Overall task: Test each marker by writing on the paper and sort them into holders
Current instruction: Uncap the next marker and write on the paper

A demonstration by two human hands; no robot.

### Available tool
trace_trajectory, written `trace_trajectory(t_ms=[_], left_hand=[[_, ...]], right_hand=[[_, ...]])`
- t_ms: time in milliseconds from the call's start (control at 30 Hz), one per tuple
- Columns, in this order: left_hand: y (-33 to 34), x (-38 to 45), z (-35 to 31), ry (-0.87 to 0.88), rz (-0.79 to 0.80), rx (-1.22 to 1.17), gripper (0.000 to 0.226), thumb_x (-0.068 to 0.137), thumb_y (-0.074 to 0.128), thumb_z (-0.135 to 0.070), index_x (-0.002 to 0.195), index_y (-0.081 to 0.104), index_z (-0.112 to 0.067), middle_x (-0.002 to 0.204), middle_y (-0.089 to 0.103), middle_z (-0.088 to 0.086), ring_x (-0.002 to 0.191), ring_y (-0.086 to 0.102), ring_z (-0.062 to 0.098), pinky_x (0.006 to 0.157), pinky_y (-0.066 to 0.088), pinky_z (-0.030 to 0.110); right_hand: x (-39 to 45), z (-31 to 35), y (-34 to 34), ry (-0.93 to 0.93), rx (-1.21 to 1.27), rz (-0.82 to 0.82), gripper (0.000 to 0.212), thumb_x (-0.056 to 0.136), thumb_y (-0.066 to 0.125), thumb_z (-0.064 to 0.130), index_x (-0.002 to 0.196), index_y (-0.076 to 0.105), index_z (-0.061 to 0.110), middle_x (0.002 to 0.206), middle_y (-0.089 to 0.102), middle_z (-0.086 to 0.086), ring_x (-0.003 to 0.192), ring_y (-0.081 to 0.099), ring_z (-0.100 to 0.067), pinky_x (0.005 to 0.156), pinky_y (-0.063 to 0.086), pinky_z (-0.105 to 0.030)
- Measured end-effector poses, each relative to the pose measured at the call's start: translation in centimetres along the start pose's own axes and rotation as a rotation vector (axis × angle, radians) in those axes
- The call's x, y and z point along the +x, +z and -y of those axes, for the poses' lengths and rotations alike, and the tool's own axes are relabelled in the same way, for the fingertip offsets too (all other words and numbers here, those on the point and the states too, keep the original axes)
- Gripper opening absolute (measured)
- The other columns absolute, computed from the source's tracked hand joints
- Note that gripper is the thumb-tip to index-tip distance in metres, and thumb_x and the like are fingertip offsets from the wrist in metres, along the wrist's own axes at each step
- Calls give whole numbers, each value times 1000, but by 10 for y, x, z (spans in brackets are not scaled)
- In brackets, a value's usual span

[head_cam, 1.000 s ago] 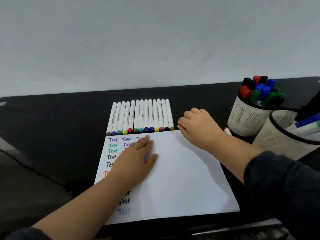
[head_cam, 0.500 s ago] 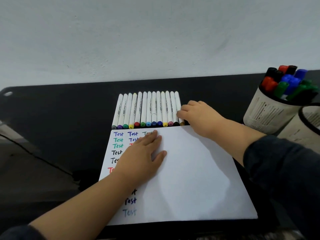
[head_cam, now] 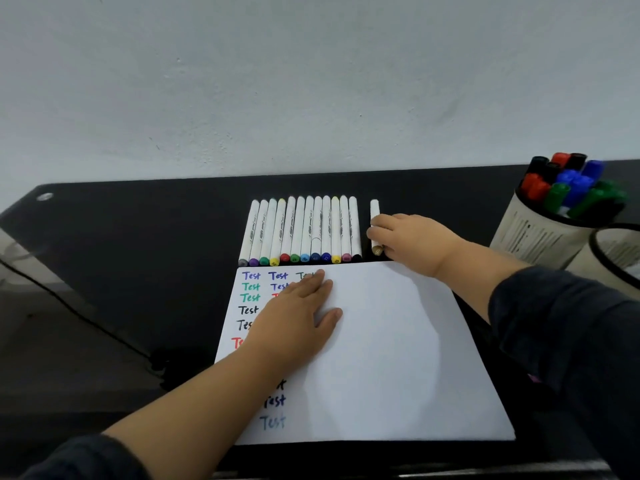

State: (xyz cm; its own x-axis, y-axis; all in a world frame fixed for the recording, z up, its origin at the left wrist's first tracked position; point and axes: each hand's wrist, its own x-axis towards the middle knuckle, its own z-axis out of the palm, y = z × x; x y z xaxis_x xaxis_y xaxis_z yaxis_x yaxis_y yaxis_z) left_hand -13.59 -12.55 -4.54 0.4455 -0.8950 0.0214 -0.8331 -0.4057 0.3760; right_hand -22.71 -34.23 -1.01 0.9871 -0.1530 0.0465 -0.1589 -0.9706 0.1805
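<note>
Fingers (head_cam: 377,233) of the right hand (head_cam: 412,242) curl around a gold-capped marker (head_cam: 374,209), drawn just clear of the marker row (head_cam: 301,230) beside them. Left hand (head_cam: 294,317) lies flat, fingers straight, pinning the paper (head_cam: 398,358). A loose pinch could let the marker roll back into the row or off across the dark surface (head_cam: 138,237); holders (head_cam: 540,233) stand well apart to the right.

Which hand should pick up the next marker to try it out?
The right hand. Its fingers already curl round the brown-capped marker, which sits apart from the marker row. The left hand lies flat on the paper, so it is better placed to hold the sheet.
</note>
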Motion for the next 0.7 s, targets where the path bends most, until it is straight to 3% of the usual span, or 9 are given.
trace_trajectory(t_ms=[100, 200, 333, 433, 533, 633, 700], left_hand=[[-1, 0, -2, 5, 21, 23, 56, 98, 35, -46, 149, 20, -27, 156, 8, -16, 142, 7, 2, 107, 0, 13], [-3, -1, -3, 13, 49, 56, 57, 99, 32, -45, 149, 18, -24, 157, 7, -12, 143, 5, 3, 108, -2, 14], [-7, -2, -7, 18, 84, 161, 58, 99, 28, -45, 150, 15, -20, 158, 6, -6, 144, 6, 9, 113, 3, 22], [-13, -3, -12, 4, 111, 195, 59, 100, 27, -44, 151, 11, -19, 158, 6, -4, 144, 9, 12, 114, 9, 26], [-20, -10, -18, -88, 45, 15, 63, 98, 36, -44, 151, 9, -23, 158, 6, -9, 143, 13, 10, 113, 17, 27], [-26, -25, -23, -170, -92, -156, 64, 96, 43, -42, 150, 12, -26, 156, 14, -11, 142, 17, 7, 112, 20, 26], [-29, -38, -21, -199, -154, -192, 64, 95, 47, -42, 149, 16, -28, 154, 22, -11, 140, 23, 8, 110, 25, 26]], right_hand=[[-10, 3, -3, 79, 154, -140, 30, 90, 55, 4, 120, 56, 0, 116, 58, -17, 87, 58, -36, 65, 42, -36], [-22, 14, -10, 197, 300, -285, 29, 90, 56, 6, 119, 56, 1, 112, 60, -13, 82, 59, -32, 66, 40, -30], [-42, 37, -21, 383, 601, -427, 29, 91, 57, 12, 120, 54, 14, 102, 61, -3, 81, 58, -18, 74, 46, -25], [-56, 58, -32, 456, 898, -573, 25, 90, 58, 10, 99, 51, 33, 104, 63, 4, 91, 62, -10, 79, 49, -22], [-69, 83, -40, 520, 1131, -731, 33, 89, 57, 5, 87, 44, 36, 98, 65, 6, 90, 64, -5, 78, 51, -17], [-78, 108, -43, 556, 1364, -847, 30, 88, 52, -2, 87, 47, 27, 90, 66, -4, 88, 67, -20, 79, 54, -27], [-81, 125, -45, 574, 1486, -893, 28, 89, 47, -7, 88, 47, 20, 87, 63, -10, 81, 66, -23, 74, 55, -27]])
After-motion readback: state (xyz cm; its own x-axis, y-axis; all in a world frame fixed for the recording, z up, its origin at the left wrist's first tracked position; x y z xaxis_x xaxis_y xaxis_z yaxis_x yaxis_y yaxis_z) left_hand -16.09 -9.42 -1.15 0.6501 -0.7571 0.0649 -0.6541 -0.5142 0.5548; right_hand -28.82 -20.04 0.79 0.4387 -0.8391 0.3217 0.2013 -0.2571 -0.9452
